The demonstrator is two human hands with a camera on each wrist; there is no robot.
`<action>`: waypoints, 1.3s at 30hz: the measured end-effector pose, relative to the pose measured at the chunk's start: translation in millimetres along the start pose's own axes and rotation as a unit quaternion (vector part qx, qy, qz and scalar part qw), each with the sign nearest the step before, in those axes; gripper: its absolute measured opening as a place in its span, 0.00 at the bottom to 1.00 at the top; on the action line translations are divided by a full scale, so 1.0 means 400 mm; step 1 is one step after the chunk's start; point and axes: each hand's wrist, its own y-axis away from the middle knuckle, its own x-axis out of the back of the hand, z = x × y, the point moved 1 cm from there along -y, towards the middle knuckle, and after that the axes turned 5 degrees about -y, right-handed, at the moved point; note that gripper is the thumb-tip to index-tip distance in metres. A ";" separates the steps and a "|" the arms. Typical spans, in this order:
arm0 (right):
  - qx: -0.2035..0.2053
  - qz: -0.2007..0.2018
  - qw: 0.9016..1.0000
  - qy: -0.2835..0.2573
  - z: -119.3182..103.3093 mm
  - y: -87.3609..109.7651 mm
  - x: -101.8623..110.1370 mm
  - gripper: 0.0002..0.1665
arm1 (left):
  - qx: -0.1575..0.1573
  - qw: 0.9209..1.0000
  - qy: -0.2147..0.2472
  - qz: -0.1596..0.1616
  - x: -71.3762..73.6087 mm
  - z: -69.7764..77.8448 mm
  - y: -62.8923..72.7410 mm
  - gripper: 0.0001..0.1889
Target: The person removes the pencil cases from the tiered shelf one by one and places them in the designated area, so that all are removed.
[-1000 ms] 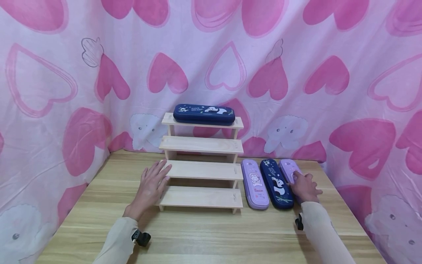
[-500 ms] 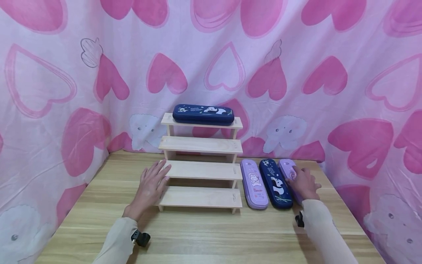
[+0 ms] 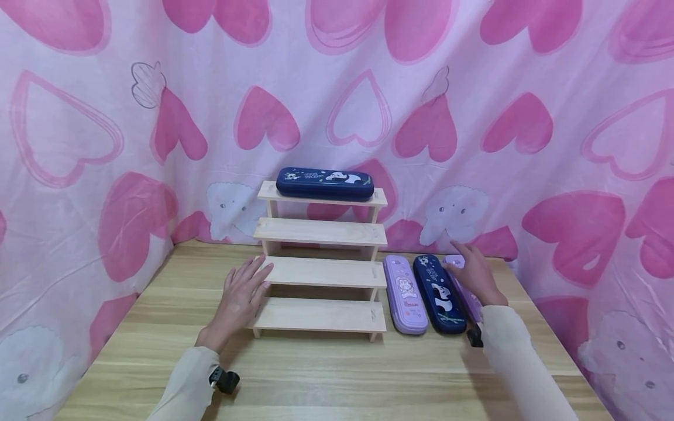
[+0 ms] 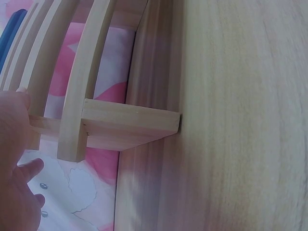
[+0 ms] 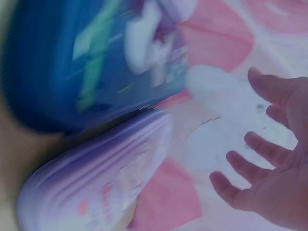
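My left hand (image 3: 239, 297) rests at the left end of a four-step wooden display rack (image 3: 320, 314), its fingers spread loosely over the lower steps. In the left wrist view, the fingers (image 4: 14, 120) lie against the rack's ends. My right hand (image 3: 476, 278) is raised over the rightmost purple pencil case (image 3: 470, 300) and partly hides it. The right wrist view shows that hand (image 5: 276, 173) with fingers spread and nothing in it. Left of that case lie a dark blue panda pencil case (image 3: 440, 295) and another purple pencil case (image 3: 406, 295).
A second dark blue panda pencil case (image 3: 325, 185) lies lengthwise on the rack's top step. The wooden table (image 3: 347, 380) extends in front of the rack. A pink heart-patterned curtain (image 3: 337, 88) hangs close behind and along both sides.
My right hand has come off the rightmost purple pencil case, lifting and moving slightly left and away from me as its fingers spread. The left hand stays on the rack.
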 end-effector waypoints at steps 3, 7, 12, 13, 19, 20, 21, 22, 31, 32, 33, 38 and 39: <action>0.032 0.004 0.999 -0.008 -0.034 -0.015 0.013 0.42 | -0.001 1.000 -0.001 0.002 -0.001 -0.001 0.000 0.22; 0.062 0.010 0.998 -0.020 -0.083 -0.033 0.028 0.40 | -0.003 1.000 -0.003 0.004 -0.002 -0.002 0.000 0.22; 0.100 0.004 0.994 -0.040 -0.144 -0.058 0.047 0.37 | -0.004 1.000 -0.004 0.002 -0.003 -0.004 0.001 0.22; 0.108 0.005 0.993 -0.041 -0.155 -0.063 0.051 0.36 | -0.004 1.000 -0.004 0.002 -0.003 -0.004 0.001 0.22; 0.147 0.009 0.988 -0.040 -0.226 -0.092 0.068 0.35 | 0.000 1.000 -0.002 0.000 -0.002 -0.005 0.001 0.22; 0.149 0.009 0.988 -0.039 -0.236 -0.096 0.070 0.35 | 0.000 1.000 -0.003 -0.001 -0.002 -0.005 0.001 0.22; 0.153 0.011 0.987 -0.039 -0.245 -0.101 0.071 0.35 | 0.000 1.000 -0.003 0.000 -0.002 -0.005 0.001 0.22; 0.156 0.012 0.987 -0.038 -0.254 -0.104 0.072 0.35 | 0.000 1.000 -0.003 -0.001 -0.003 -0.005 0.001 0.22; 0.184 0.009 0.982 -0.032 -0.309 -0.135 0.074 0.34 | 0.002 1.000 -0.002 -0.003 -0.004 -0.005 0.001 0.23; 0.181 0.003 0.983 -0.030 -0.314 -0.138 0.074 0.34 | 0.003 1.000 -0.001 -0.003 -0.004 -0.005 0.001 0.23; 0.180 -0.002 0.983 -0.030 -0.319 -0.141 0.074 0.35 | 0.004 1.000 -0.001 -0.004 -0.004 -0.005 0.001 0.23; 0.181 -0.017 0.983 -0.035 -0.353 -0.153 0.076 0.36 | 0.004 1.000 -0.001 -0.003 -0.005 -0.006 0.000 0.23; 0.182 -0.018 0.982 -0.037 -0.359 -0.155 0.077 0.36 | 0.003 1.000 -0.001 -0.002 -0.006 -0.007 0.000 0.23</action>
